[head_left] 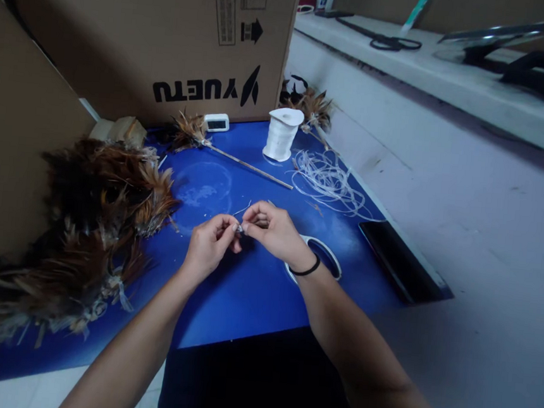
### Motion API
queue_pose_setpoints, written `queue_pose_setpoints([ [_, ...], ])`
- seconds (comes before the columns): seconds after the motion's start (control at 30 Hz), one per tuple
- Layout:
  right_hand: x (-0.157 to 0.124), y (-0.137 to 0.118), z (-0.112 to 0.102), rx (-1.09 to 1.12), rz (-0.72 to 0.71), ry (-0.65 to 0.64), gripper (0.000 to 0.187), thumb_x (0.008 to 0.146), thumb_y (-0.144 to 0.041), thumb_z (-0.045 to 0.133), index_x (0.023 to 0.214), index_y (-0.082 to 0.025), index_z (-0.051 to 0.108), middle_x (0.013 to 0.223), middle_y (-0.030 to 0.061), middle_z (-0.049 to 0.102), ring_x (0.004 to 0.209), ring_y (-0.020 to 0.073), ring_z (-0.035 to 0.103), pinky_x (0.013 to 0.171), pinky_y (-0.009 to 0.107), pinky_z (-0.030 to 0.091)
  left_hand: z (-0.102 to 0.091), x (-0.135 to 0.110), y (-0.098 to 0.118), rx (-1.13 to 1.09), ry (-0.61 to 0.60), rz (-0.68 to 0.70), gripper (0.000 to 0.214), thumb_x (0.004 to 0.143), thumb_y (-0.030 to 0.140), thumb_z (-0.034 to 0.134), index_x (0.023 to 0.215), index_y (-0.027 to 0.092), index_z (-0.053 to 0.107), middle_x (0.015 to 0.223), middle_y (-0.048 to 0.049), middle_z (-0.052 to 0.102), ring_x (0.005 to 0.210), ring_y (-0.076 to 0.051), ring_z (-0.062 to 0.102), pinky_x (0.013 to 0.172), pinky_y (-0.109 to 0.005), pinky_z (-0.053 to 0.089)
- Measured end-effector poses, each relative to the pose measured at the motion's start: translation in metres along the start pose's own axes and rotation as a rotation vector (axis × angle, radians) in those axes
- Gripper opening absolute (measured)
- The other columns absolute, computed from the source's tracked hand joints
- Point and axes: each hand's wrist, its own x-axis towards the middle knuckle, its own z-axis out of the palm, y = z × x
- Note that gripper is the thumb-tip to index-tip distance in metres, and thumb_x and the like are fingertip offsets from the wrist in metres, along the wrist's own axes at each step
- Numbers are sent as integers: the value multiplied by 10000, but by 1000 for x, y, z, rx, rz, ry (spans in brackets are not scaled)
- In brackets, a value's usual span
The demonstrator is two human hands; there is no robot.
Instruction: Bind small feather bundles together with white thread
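The left hand (205, 247) and right hand (275, 232) are closed at the fingertips, both pinching a small whitish piece (239, 228) above the blue tabletop (249, 300). The upright white spool (281, 135) carries wound white material; a tangle of clear strands (327, 180) lies beside it. The cardboard box (119, 38) stands behind, lettering inverted, contents hidden.
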Motion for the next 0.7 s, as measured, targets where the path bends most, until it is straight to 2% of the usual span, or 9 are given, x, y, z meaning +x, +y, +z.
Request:
queue_pose_setpoints([
  [0.17,1,-5,4,184,232,25,72,700,-169,606,767,-146,594,538,-52,566,495,65,516,519,204,426,2,-2,-2,84,45,52,102,869,272,525,871,183,574,567,37,625,487,-87,609,536,-183,474],
  [0.33,2,-10,3,197,366,-28,42,681,-160,624,704,-131,644,526,-30,584,472,59,519,464,178,412,4,-3,-5,138,87,103,93,870,266,525,884,193,581,575,41,627,494,-87,615,543,-186,482],
  [0.53,2,-10,3,215,413,-55,22,661,-140,635,681,-136,644,501,-40,585,410,48,496,424,171,413,4,-4,-4,211,107,134,98,872,261,522,893,194,590,582,41,634,504,-89,619,561,-192,484],
  [0.7,2,-11,6,175,386,-71,24,679,-121,608,662,-138,604,478,-50,564,408,40,486,426,157,413,5,-4,-2,242,119,157,96,872,253,521,893,193,593,581,45,638,505,-86,618,565,-192,477],
])
